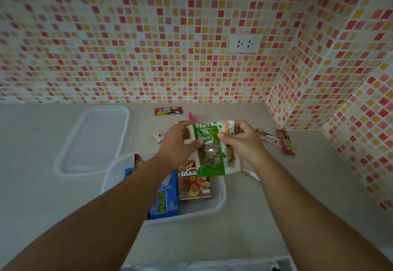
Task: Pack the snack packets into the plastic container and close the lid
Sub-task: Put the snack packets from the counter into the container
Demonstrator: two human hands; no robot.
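We hold a green and white nuts packet at the centre of the frame, both hands clamped on it — our left hand grips its left edge, our right hand its right edge — and it hangs above the far right corner of the clear plastic container. Inside the container lie a brown snack box and, just left of it, a blue packet. The lid rests apart at centre left on the grey counter. Loose snacks remain further out — a red bar above, a red packet at right.
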